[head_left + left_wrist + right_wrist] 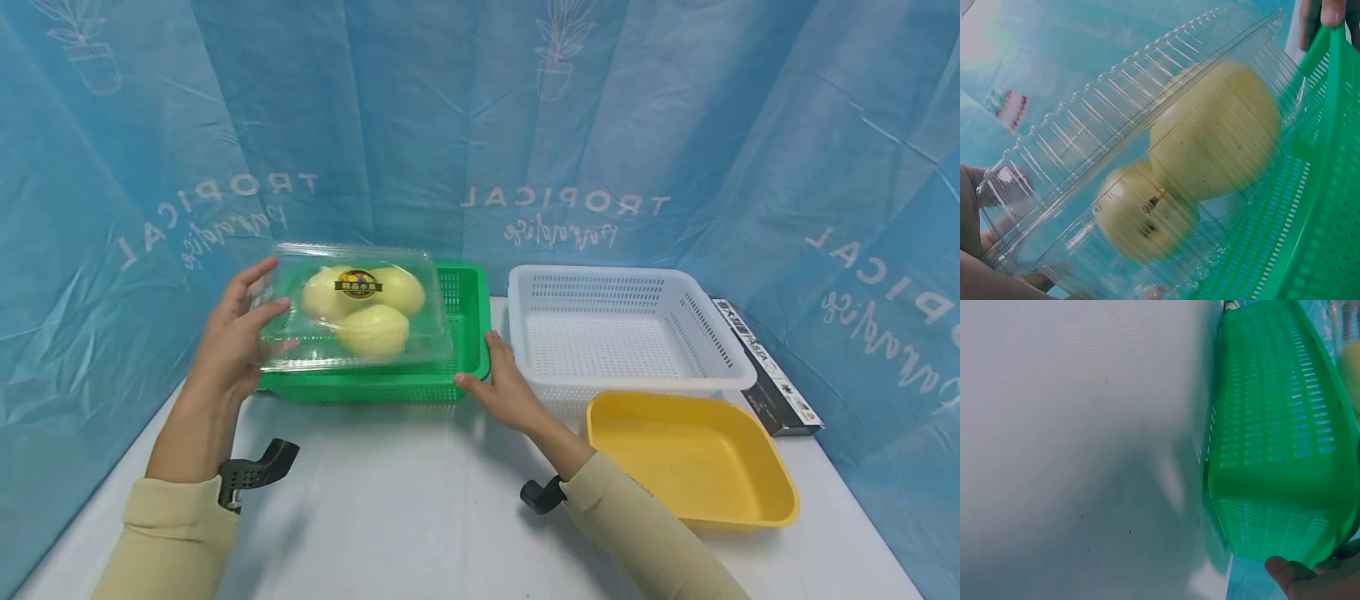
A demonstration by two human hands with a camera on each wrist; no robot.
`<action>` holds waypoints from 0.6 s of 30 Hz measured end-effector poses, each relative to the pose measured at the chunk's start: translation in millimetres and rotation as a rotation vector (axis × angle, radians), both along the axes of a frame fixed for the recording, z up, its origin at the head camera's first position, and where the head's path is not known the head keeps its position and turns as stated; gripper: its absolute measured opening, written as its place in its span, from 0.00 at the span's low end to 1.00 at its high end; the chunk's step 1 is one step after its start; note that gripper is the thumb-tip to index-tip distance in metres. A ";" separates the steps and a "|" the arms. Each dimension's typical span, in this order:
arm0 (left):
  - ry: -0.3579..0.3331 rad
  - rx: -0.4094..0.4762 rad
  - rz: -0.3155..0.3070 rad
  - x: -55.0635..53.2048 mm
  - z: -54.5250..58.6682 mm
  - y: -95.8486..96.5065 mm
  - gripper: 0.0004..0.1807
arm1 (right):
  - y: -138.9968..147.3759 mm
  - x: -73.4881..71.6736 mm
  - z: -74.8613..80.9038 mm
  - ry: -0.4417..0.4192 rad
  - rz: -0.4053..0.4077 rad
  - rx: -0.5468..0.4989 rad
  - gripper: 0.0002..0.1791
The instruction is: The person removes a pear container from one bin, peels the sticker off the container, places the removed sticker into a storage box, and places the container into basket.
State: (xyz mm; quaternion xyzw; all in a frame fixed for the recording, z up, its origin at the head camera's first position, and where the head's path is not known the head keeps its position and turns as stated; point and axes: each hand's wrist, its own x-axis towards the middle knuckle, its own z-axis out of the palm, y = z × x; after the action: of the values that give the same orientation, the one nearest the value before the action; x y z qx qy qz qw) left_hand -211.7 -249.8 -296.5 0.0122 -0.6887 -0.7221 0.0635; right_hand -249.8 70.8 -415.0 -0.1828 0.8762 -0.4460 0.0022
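Observation:
My left hand grips the left end of a clear plastic fruit box, its thumb across the top. Inside, several pale yellow, pear-like fruits show through the lid, which bears a dark label. The box is tilted and overlaps the green basket, hiding most of its inside. At the basket's front right corner, my right hand holds the rim between thumb and fingers. In the left wrist view, fruits lie against the clear wall, above the green slotted basket.
A white slotted basket stands right of the green one. In front of it is a yellow tray, and a black-and-white flat box lies beside them on the right. Blue printed curtains enclose the white table behind and at the sides.

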 end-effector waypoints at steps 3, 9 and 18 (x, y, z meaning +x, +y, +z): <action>0.017 0.009 -0.017 8.8 2.7 0.7 0.31 | 0.2 0.1 -0.6 0.000 0.005 -0.012 0.48; 0.088 0.058 -0.049 27.6 2.5 2.6 0.31 | 0.0 1.2 -1.5 0.004 0.006 -0.006 0.50; 0.179 0.118 -0.135 51.1 -1.3 4.9 0.30 | -1.5 0.8 -0.8 0.031 -0.018 0.010 0.47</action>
State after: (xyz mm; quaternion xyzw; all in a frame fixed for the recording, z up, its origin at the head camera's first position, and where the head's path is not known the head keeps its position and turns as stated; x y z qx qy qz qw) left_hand -160.6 -244.9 -297.8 -0.0949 -0.6358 -0.7623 0.0751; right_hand -249.0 69.3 -415.7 -0.1819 0.8799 -0.4388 -0.0144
